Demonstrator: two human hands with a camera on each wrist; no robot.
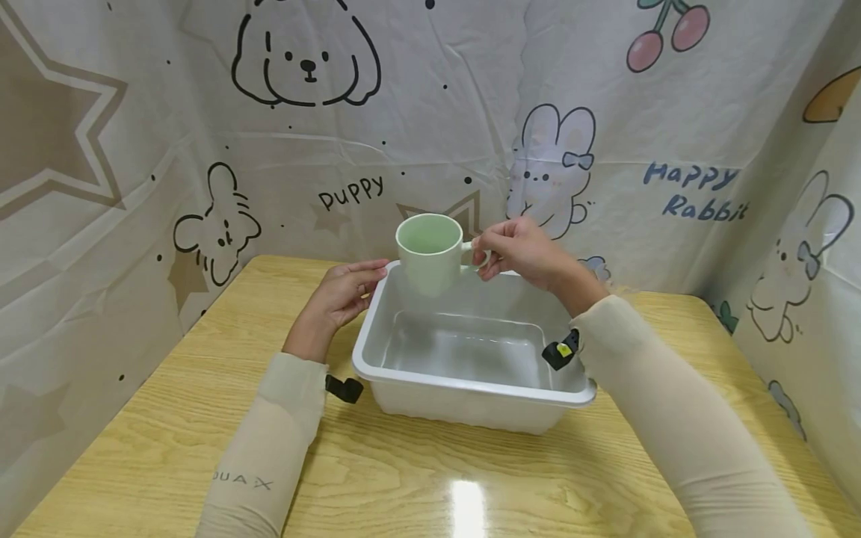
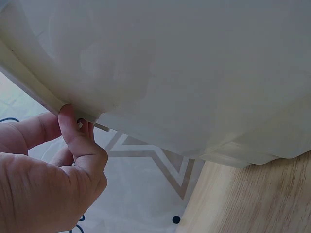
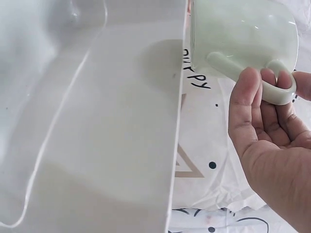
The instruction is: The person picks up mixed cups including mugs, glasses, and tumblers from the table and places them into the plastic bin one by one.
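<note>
A pale green mug (image 1: 430, 258) is held upright by its handle over the back left part of a light grey plastic basin (image 1: 464, 387). My right hand (image 1: 521, 254) pinches that handle between thumb and fingers, and the right wrist view shows the mug (image 3: 248, 36) beside the basin's wall (image 3: 121, 121). At the basin's back left corner, my left hand (image 1: 343, 293) grips the rim. From the left wrist, the thumb and fingers of this hand (image 2: 53, 179) pinch the rim's edge, with the basin's outer wall (image 2: 160, 73) filling most of that view.
The basin stands on a wood-grain table (image 1: 417, 478). Behind and at both sides hangs a printed cloth (image 1: 430, 97) with cartoon animals, stars and lettering. Dark straps with small devices sit at both wrists, the right one (image 1: 560, 351) above the basin.
</note>
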